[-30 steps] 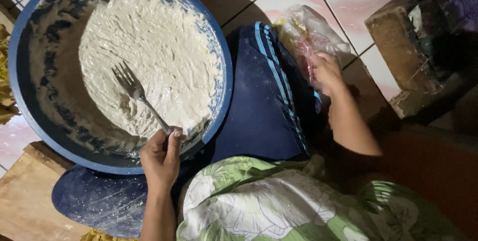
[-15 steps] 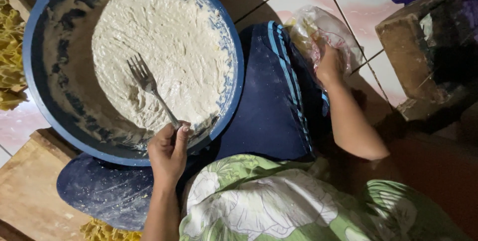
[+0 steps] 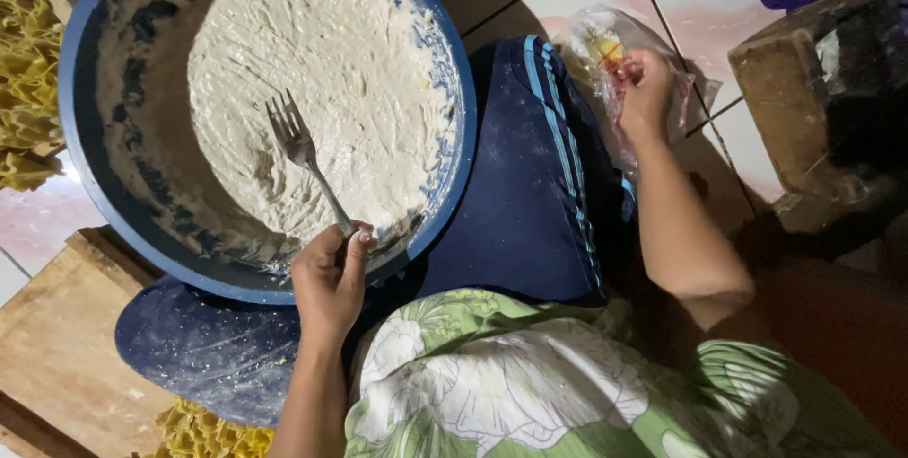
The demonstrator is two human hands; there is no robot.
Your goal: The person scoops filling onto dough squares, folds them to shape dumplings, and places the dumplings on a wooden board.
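With the left hand (image 3: 326, 278) pinching the fork (image 3: 305, 157) over batter in the blue basin (image 3: 85, 136) and the right hand's (image 3: 646, 89) fingers gripping the plastic bag (image 3: 605, 51) beside the knee, the unsteadied basin could tip.

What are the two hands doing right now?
Left hand: closed around the fork handle, tines in the batter.
Right hand: fingers pinched on the clear plastic bag.

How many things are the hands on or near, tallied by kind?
Hands: 2, left hand and right hand
Fork: 1
Blue basin of batter: 1
Clear plastic bag: 1
Wooden board: 1
Total: 6
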